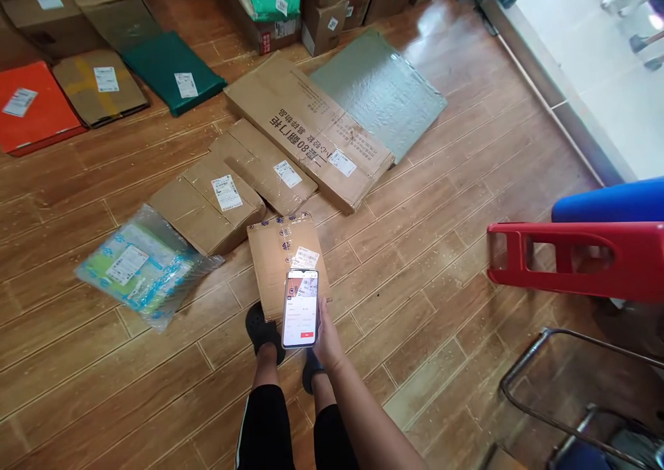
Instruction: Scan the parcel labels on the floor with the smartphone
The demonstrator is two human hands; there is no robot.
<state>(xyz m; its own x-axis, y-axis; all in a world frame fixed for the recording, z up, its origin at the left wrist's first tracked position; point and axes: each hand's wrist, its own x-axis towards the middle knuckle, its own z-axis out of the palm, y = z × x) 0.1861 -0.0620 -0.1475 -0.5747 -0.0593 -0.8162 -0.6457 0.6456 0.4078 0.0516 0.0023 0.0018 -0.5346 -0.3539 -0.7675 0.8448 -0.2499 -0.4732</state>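
Observation:
My right hand (326, 335) is wrapped round a smartphone (300, 321), held upright above the floor near my feet. The phone's lit screen shows a camera picture of a label on top and a page with a red button below. Just beyond it lies a flat cardboard parcel (267, 262) with dark printed tape along its far edge. A white shipping label (305, 256) on this parcel shows right above the phone's top edge, and the phone covers the parcel's near right part. My left hand is out of view.
Left of the parcel lie a plastic-wrapped packet (155, 266) and a cardboard box (202, 211). Farther off are a long printed carton (311, 128), a grey-green package (373, 83), a green parcel (160, 62) and an orange box (36, 121). A red plastic stool (633, 259) and metal-framed cart (523, 359) stand right.

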